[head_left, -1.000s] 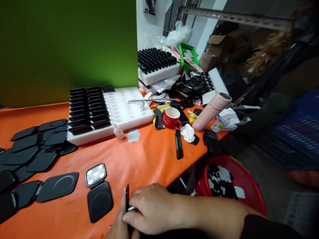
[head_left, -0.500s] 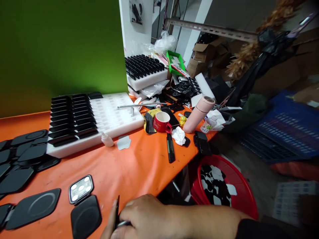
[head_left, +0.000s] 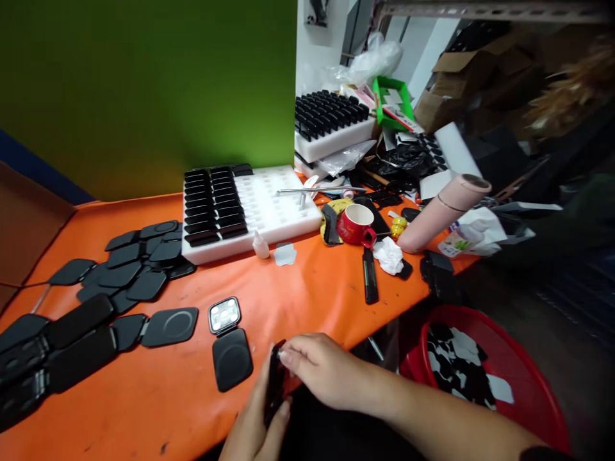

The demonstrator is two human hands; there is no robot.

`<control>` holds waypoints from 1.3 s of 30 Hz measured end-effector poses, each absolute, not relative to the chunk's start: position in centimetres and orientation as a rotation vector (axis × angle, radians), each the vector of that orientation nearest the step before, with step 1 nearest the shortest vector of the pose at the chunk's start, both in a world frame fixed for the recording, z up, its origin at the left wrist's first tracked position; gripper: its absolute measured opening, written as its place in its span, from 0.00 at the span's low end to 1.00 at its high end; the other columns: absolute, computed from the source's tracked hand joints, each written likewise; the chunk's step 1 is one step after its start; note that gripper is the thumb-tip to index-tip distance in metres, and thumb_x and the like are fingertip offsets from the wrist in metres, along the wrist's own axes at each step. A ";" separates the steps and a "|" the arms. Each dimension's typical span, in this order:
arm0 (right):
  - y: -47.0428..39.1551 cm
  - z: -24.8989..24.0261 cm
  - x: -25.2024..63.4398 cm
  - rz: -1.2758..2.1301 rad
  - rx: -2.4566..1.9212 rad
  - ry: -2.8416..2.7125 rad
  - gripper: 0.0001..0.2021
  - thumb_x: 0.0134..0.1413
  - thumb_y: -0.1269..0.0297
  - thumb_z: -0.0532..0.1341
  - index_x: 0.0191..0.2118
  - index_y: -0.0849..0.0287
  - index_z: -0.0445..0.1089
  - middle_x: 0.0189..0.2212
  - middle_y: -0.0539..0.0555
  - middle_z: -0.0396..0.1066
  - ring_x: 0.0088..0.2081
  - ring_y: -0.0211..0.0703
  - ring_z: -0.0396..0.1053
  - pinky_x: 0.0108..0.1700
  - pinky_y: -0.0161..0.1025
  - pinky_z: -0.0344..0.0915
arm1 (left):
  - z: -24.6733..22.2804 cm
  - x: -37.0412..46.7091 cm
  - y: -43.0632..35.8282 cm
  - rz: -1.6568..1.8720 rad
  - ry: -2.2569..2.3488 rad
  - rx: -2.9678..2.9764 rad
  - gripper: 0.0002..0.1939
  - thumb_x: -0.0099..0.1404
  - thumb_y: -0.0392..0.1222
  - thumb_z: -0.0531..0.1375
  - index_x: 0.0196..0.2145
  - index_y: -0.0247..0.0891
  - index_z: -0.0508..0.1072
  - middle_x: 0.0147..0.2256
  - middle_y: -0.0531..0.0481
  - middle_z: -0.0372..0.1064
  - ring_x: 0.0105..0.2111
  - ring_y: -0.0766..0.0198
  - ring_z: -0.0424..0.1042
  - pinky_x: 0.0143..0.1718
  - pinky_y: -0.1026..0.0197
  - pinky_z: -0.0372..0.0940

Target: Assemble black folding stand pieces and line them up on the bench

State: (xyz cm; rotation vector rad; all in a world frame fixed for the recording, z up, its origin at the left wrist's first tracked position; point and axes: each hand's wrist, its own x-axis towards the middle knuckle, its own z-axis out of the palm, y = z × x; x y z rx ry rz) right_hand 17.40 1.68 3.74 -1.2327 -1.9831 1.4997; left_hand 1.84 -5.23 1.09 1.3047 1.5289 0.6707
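Observation:
My left hand (head_left: 254, 419) grips a glossy black panel (head_left: 275, 384) at the table's front edge, held on its edge with the thumb on the near side. My right hand (head_left: 321, 368) is closed in a pinch at the panel's upper end, where a small silvery bit shows. Its fingers hide whatever they pinch. Just left of the hands lies an unfolded wireless charger: a black pad (head_left: 232, 360) hinged to a smaller pad (head_left: 224, 315) with pale round spots. Another opened charger pad (head_left: 170, 326) with a ring mark lies farther left.
Many black pads (head_left: 120, 274) are piled at left. A white foam tray (head_left: 269, 224) holds rows of black pieces. Around it are a dropper bottle (head_left: 260, 245), red mug (head_left: 356, 224), cutter knife (head_left: 369, 276) and pink flask (head_left: 442, 214). A red bin (head_left: 533, 371) stands below the table's right edge.
The view has swung left and down, so the table contents appear farther right. More of my left hand and the black panel now shows. My right hand still pinches near the panel.

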 end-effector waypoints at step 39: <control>0.5 3.7 15.8 2.439 -1.025 -0.826 0.16 0.56 0.53 0.53 0.29 0.62 0.59 0.21 0.45 0.56 0.16 0.24 0.45 0.18 0.27 0.40 | 2.7 -0.3 -5.3 0.846 1.578 1.407 0.15 0.63 0.42 0.52 0.47 0.44 0.68 0.45 0.50 0.70 0.45 0.61 0.70 0.46 0.62 0.64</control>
